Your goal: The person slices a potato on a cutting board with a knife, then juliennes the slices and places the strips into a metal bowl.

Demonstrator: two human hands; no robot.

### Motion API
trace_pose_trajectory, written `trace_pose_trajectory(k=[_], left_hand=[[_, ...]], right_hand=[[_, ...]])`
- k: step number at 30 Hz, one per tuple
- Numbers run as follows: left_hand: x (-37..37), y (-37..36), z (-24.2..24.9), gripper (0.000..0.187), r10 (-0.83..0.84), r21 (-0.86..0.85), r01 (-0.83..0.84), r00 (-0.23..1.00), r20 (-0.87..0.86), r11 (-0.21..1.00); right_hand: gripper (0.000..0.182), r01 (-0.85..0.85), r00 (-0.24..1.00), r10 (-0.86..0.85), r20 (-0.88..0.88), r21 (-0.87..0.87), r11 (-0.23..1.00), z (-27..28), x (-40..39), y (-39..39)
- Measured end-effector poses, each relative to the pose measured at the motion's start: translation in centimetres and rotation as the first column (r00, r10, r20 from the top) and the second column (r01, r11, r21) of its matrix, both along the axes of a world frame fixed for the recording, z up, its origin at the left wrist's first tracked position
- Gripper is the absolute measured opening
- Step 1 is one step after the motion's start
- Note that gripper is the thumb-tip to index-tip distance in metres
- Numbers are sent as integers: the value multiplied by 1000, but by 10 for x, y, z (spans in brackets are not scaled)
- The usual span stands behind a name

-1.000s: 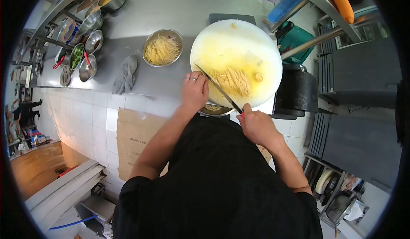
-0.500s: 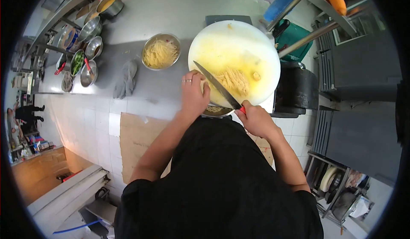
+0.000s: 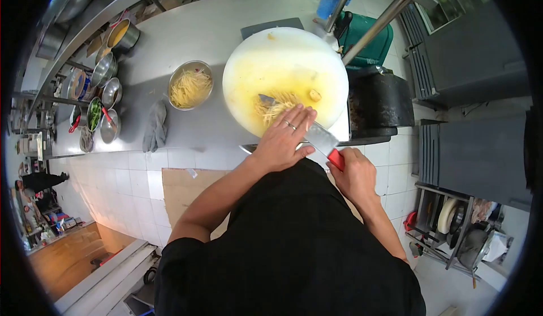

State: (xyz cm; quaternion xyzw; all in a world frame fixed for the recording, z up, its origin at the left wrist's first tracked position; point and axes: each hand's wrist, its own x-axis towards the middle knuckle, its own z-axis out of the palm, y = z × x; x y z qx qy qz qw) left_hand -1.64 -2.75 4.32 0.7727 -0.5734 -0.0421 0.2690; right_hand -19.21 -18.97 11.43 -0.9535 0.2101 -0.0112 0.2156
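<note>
Right hand (image 3: pixel 355 173) clenched around the red handle of a broad steel-bladed knife (image 3: pixel 321 139), I point the blade far and left over a round white cutting board (image 3: pixel 283 50). Palm down, fingers outstretched, my left hand (image 3: pixel 285 141) lies across the blade, at the near edge of thin pale-yellow strips (image 3: pixel 271 111) piled on the board. A small yellowish lump (image 3: pixel 315 95) sits right of them. Farther left, a round steel bowl (image 3: pixel 207 74) of similar strips stands on the grey metal tabletop (image 3: pixel 155 36), near a crumpled grey glove (image 3: pixel 154 129).

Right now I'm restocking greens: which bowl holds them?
The bowl left of the one with a red handle across it; no other shows green inside.
</note>
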Motion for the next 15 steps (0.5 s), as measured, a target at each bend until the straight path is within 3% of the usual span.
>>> trace_pose_trajectory(k=[3, 6, 7, 9, 10, 12, 13, 15], left_hand=[[12, 1, -15, 83, 52, 26, -52, 999, 8, 998], [20, 9, -6, 73, 104, -13, -110, 968, -228, 994], [27, 14, -6, 73, 106, -11, -112, 968, -228, 994], [47, 25, -11, 68, 294, -179, -318, 944, -149, 931], [58, 29, -14, 68, 296, -176, -319, 944, -147, 931], [74, 35, -24, 65, 672, -124, -706, 704, -228, 698], [75, 36, -40, 65, 679, -126, -711, 700, -223, 692], [75, 34, -71, 69, 790, 54, -813, 578, 207, 580]], right_hand=[[30, 28, 997, -33, -70, -60, 998, 10, -37, -13], [32, 121, 978, -116, -173, 20, 992, 24, -64, -24], [32, 120, 978, -114, -172, 21, 993, 24, -67, -29], [34, 161, 974, -130, -183, 166, 973, 23, -72, -35], [37, 185, 970, -145, -193, 207, 961, 25, -66, -34], [40, 179, 972, -137, -193, 218, 959, 19, -55, -36], [42, 177, 972, -133, -195, 224, 958, 17, -48, -35], [44, 132, 967, -80, -241, 209, 969, 13, -36, -36]])
